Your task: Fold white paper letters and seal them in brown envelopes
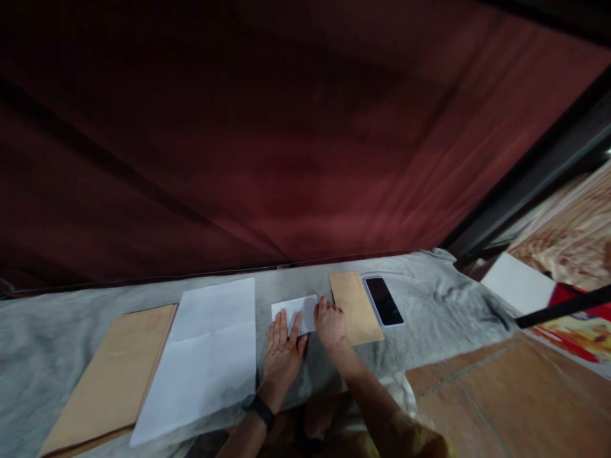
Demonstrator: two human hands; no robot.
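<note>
A small folded white paper (296, 308) lies on the grey cloth (57, 337) in front of me. My left hand (281, 353) rests flat on its near left part, fingers stretched out and slightly spread; a dark band is on that wrist. My right hand (329, 323) presses on the paper's right edge with fingers curled down, touching it beside a small brown envelope (356, 305). Nothing is lifted off the cloth.
A large white sheet (205, 356) and a big brown envelope (112, 375) lie to the left. A dark phone (384, 301) lies right of the small envelope. A dark red curtain (286, 140) hangs behind. Tiled floor (487, 394) and a white sheet (518, 283) lie to the right.
</note>
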